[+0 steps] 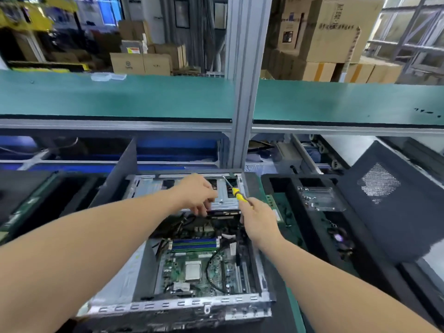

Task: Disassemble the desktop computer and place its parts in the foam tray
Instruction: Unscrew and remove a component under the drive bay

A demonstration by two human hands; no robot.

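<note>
Directly below the head camera, an open grey sheet-metal desktop computer case point(182, 306) lay flat on the green-matted bench point(292, 306), its side panel off. Inside sat a green motherboard point(204, 272) with a square silver processor point(192, 271), blue and green memory slots point(195, 245), and loose black cables point(217, 258). At the far end of the case sat a silver metal drive cage point(224, 195).

The left hand point(195, 192) reached over the cage, fingers curled down against its near edge; whether they pinched it or only steadied it could not be told. The right hand point(258, 219) gripped a screwdriver with a yellow and black handle point(237, 194), its thin steel shaft angled up to the cage's far right corner, probably at a screw.

To the right lay a black foam tray point(310, 222) with deep rectangular pockets. One pocket held a green circuit board point(287, 211); a clear plastic cover point(318, 198) rested farther along. A black perforated metal panel point(384, 203) leaned beyond the tray.

The cage looked stiff, fairly light, and likely sharp along its stamped edges, so it would best be lifted by its flat sides once freed. The motherboard appeared fragile and slightly flexible; it should be held by its bare edges, away from the processor and slots. The cables were soft and could snag.
</note>
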